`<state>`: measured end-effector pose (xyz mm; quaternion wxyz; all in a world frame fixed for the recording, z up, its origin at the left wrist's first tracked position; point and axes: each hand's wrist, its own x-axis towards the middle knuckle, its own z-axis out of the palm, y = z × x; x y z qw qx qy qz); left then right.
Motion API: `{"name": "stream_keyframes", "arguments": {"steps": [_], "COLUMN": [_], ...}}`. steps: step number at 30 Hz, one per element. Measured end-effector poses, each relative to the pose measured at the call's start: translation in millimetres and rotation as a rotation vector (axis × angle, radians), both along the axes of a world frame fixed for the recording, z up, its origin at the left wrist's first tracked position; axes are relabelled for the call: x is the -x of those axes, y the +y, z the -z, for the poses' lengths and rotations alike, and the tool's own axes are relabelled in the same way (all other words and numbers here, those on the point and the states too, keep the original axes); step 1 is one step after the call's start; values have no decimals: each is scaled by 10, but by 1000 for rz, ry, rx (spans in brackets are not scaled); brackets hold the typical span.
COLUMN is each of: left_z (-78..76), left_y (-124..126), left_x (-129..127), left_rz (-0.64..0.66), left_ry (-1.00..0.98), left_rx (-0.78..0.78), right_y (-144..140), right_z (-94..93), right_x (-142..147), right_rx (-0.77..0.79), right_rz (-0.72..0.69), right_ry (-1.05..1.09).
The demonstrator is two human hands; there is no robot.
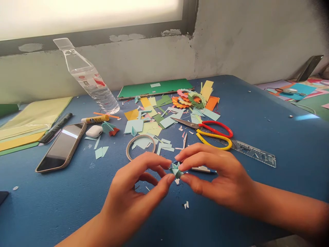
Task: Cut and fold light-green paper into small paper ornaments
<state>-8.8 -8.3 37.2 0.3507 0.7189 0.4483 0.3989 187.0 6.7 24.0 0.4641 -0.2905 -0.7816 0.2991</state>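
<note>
Both hands meet low over the blue table [269,103], and between their fingertips sits a small folded teal paper piece [176,169]. The left hand [133,192] pinches it from its side with thumb and forefinger drawn narrow, the other fingers curled loosely behind; the right hand [218,175] closes on it from the opposite side, thumb underneath and forefinger on top, so the fingertips of the two hands nearly touch across the paper. Just below the fingertips a few tiny paper scraps [186,205] lie on the table. Right behind the right fingers a pen [203,169] lies flat, partly hidden by them. Just beyond the left fingers is a tape ring [140,146], lying flat with pale offcuts inside and around it. Farther out past the right fingers rest scissors [208,131] with one red and one yellow handle, their blades pointing toward the left, and a clear ruler [253,152] runs out from under the handles. Beyond the tape ring spreads a litter of coloured paper cuttings [154,120], with a green card sheet [156,87] at the back near the wall. Well out past the left hand's side lie a phone [61,146], face up, a white earbud case [94,131], a glue stick [95,119], a black marker [55,127], and a leaning plastic water bottle [88,77].
</note>
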Motion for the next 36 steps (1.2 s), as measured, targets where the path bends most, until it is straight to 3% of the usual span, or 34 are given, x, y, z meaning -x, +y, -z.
{"name": "stream_keyframes", "arguments": {"steps": [11, 22, 30, 36], "left_z": [-1, 16, 10, -60], "left_y": [12, 20, -21, -1], "left_x": [-4, -21, -21, -31], "left_rz": [39, 64, 5, -51], "left_ry": [-45, -56, -79, -160], "left_rx": [-45, -123, -20, 214], "right_y": [3, 16, 6, 9], "right_z": [9, 14, 9, -18], "right_x": [0, -4, 4, 5], "right_rx": [-169, -216, -222, -233], "right_rz": [3, 14, 16, 8], "right_ry": [-61, -65, -69, -60]}}
